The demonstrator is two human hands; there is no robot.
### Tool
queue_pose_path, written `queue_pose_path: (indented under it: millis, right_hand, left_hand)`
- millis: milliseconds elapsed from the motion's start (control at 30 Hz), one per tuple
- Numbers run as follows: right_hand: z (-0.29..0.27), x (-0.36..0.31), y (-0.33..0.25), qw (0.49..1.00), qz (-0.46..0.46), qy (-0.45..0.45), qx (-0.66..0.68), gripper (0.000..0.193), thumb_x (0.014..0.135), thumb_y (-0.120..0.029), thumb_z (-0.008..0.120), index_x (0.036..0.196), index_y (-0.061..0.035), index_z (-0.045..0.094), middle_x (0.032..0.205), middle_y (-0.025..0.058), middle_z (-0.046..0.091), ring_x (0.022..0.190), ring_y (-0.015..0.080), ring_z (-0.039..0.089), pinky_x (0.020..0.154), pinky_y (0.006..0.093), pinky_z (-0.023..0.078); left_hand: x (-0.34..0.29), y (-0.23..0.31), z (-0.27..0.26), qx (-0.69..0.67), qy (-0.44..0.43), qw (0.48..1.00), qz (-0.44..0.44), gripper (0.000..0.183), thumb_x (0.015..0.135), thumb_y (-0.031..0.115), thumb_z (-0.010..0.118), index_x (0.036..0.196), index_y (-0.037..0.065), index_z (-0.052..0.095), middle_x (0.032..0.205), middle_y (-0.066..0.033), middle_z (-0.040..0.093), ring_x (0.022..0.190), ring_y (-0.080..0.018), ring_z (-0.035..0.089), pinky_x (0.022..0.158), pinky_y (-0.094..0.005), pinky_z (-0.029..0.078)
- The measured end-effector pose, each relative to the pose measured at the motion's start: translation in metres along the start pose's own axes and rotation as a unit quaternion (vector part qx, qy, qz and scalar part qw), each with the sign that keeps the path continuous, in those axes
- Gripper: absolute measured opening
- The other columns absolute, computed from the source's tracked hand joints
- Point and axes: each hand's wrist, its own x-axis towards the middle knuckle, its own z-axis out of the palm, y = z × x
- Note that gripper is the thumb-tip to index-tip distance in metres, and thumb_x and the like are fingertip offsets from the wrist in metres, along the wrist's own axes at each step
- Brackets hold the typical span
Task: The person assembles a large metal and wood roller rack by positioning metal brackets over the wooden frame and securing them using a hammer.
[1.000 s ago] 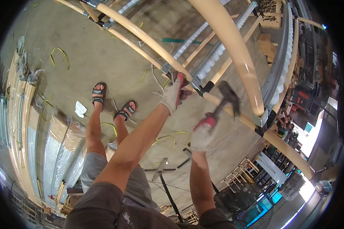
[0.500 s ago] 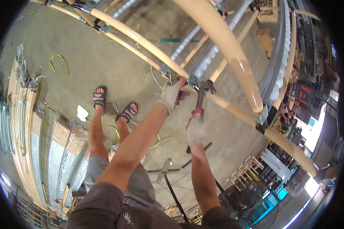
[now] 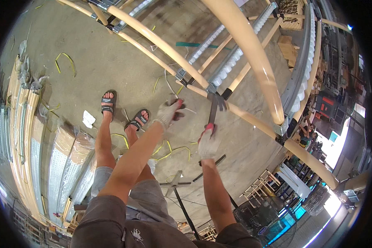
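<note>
My right hand [image 3: 209, 144], in a pale work glove, grips a hammer [image 3: 213, 113] by its red-ended handle. The dark hammer head overlaps the tan pipe rail close to a metal bracket [image 3: 211, 88]; I cannot tell whether they touch. My left hand [image 3: 169, 113], in a pale glove with red and dark on the finger side, hovers left of the hammer, off the frame. Its fingers are bent and apart, with nothing visible in them. Nearest to it is a joint of the tan pipe frame [image 3: 153, 35], which has metal brackets and roller tracks [image 3: 227, 66].
A thick curved tan pipe [image 3: 252, 45] arches over the frame at right. Yellow straps [image 3: 169, 151] lie on the concrete floor near my sandalled feet. Wrapped bundles of pipes and metal rails [image 3: 66, 165] lie at left. A black-legged stand [image 3: 178, 186] is below my hands.
My left hand has left the frame joint and moved down and left. The hammer has stayed in my right hand, shifting slightly. The frame sits a little lower in view.
</note>
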Motion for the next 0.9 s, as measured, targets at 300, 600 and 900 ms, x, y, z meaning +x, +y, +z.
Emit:
queue_pose_path:
  millis: [300, 600, 900]
  right_hand:
    - [0.081, 0.008, 0.077, 0.991, 0.086, -0.097, 0.016, 0.018, 0.1, -0.024, 0.044, 0.108, -0.0088, 0.049, 0.067, -0.0031, 0.044, 0.051, 0.0068, 0.043, 0.045, 0.024, 0.037]
    - [0.159, 0.203, 0.085, 0.974, -0.144, -0.041, -0.172, 0.026, 0.099, -0.034, 0.048, 0.099, -0.0092, 0.055, 0.066, -0.0038, 0.046, 0.049, 0.0059, 0.043, 0.042, 0.0254, 0.037]
    - [0.213, 0.261, 0.019, 0.749, -0.189, -0.109, -0.625, 0.028, 0.094, -0.027, 0.05, 0.11, -0.0054, 0.058, 0.093, 0.0277, 0.065, 0.092, 0.0478, 0.061, 0.081, 0.0527, 0.049]
  left_hand:
    - [-0.009, -0.089, -0.215, -0.064, 0.212, 0.973, -0.067, 0.029, 0.09, 0.029, 0.068, 0.113, 0.012, 0.061, 0.087, -0.0041, 0.068, 0.054, -0.0153, 0.063, 0.043, -0.0241, 0.047]
    - [0.01, -0.133, -0.324, -0.012, 0.253, 0.96, -0.118, 0.025, 0.094, 0.026, 0.063, 0.111, 0.008, 0.064, 0.095, -0.0062, 0.072, 0.063, -0.0142, 0.066, 0.049, -0.0252, 0.048]
    - [0.008, -0.146, -0.332, 0.039, 0.261, 0.952, -0.156, 0.024, 0.093, 0.025, 0.066, 0.108, 0.006, 0.066, 0.091, -0.0055, 0.072, 0.061, -0.0119, 0.065, 0.048, -0.0246, 0.047]
